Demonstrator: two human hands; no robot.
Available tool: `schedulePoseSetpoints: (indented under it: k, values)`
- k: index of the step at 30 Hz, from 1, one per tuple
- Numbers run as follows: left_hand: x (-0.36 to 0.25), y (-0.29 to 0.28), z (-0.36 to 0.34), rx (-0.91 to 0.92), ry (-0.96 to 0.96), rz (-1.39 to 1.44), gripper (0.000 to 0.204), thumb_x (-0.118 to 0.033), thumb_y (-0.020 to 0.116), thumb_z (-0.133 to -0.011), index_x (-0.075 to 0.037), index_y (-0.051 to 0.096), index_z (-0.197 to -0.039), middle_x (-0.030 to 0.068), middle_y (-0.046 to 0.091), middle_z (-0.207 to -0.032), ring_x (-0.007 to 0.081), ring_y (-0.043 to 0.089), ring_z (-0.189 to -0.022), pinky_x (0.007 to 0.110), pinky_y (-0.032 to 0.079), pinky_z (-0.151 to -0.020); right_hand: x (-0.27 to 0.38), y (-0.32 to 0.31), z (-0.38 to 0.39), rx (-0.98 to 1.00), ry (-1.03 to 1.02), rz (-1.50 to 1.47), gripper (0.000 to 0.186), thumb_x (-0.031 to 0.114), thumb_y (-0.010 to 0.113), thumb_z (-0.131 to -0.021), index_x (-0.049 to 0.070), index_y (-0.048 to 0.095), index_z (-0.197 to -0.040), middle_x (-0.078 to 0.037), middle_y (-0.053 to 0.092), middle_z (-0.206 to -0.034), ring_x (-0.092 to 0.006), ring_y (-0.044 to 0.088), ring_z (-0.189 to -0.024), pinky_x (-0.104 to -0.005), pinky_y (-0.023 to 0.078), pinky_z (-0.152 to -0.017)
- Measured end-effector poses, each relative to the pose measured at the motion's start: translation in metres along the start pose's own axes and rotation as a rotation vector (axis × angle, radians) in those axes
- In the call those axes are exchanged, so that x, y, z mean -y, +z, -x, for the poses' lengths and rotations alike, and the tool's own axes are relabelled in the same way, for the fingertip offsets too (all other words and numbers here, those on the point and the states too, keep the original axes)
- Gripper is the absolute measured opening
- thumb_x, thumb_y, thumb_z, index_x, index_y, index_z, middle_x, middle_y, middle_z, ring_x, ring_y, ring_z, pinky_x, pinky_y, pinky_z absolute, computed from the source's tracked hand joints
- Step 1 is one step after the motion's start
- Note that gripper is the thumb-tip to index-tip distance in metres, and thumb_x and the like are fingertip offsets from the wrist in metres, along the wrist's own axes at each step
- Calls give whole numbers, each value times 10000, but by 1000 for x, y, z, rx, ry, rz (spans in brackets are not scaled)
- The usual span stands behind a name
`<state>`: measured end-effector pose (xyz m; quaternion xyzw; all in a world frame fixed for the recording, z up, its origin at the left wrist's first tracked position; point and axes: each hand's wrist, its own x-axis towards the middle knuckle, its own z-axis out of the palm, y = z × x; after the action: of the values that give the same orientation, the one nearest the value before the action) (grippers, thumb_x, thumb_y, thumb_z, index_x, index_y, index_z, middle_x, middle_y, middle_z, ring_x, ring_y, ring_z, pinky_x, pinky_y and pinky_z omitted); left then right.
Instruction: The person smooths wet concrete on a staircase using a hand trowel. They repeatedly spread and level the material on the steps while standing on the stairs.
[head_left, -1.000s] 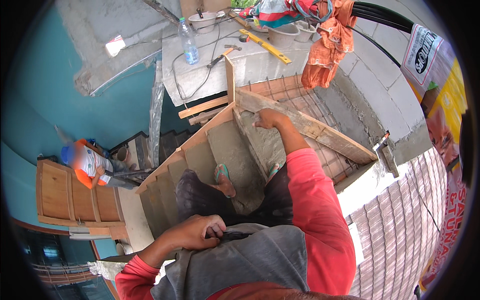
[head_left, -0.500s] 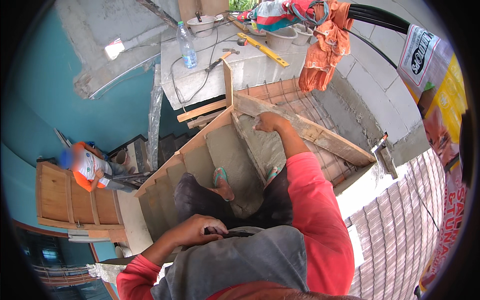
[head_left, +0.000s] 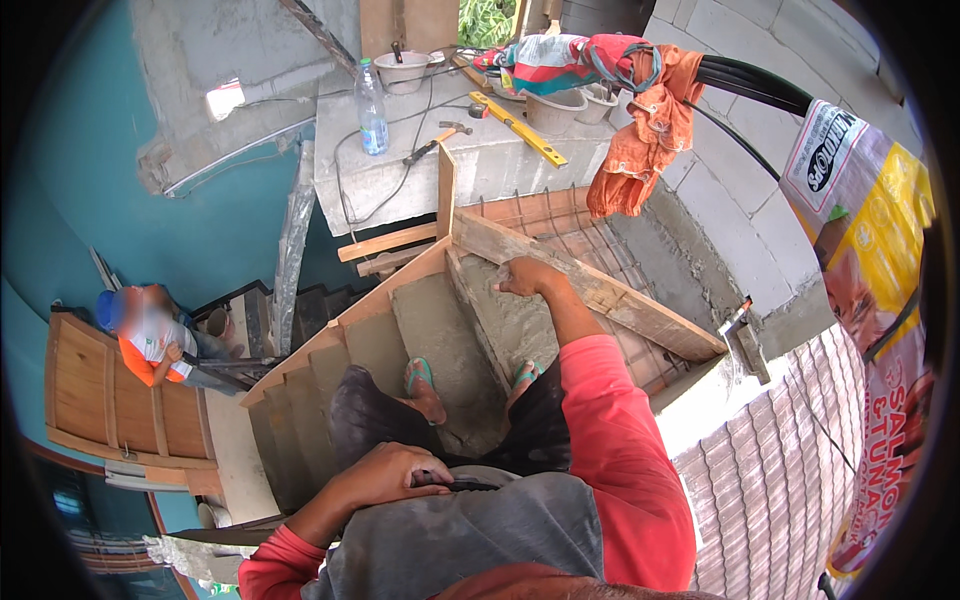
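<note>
My right hand hangs over the wet concrete step beside a wooden formwork board, its fingers loosely bent, apart and holding nothing. My left hand is closed at my waist on something dark that I cannot make out. My feet in green flip-flops stand on the grey concrete steps, which descend to the left along a wooden side board. Rebar mesh over planks lies beyond the diagonal board.
A concrete ledge carries a water bottle, hammer, yellow level, buckets and cables. Orange cloth and black cables hang right, beside printed sacks. A person is on the lower stairs at left.
The view has shifted slightly, so the scene sits lower and further left. My right hand stays over the upper step and my left hand at my waist. The other person has moved slightly.
</note>
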<state>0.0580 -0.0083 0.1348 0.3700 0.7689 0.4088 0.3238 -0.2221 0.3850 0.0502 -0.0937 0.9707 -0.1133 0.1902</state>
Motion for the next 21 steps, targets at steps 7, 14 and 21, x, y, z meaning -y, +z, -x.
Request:
schedulePoseSetpoints:
  k: [7, 14, 21]
  values:
    - [0, 3, 9, -19, 15, 35, 232, -258, 778, -974, -73, 766, -1114, 97, 758, -1012, 258, 749, -909, 359, 589, -798, 13, -2, -2, -9, -38, -2, 632, 497, 757, -915, 33, 696, -1340, -257, 699, -1317, -425, 650, -1249, -463, 508, -1065]
    - [-27, -6, 20, -3, 55, -59, 241, -252, 712, -1025, -45, 677, -1144, 109, 737, -1045, 288, 743, -962, 376, 585, -831, -1, 7, -16, -56, -81, -13, 605, 495, 760, -922, 25, 716, -1299, -253, 731, -1235, -431, 677, -1181, -463, 529, -1021]
    - [-22, -2, 21, -46, -50, -54, 314, -340, 795, -967, -68, 695, -1087, 104, 741, -980, 243, 726, -821, 364, 575, -732, 11, 3, -14, -14, -38, -33, 575, 474, 757, -923, 25, 723, -1282, -246, 716, -1285, -422, 665, -1223, -477, 523, -1033]
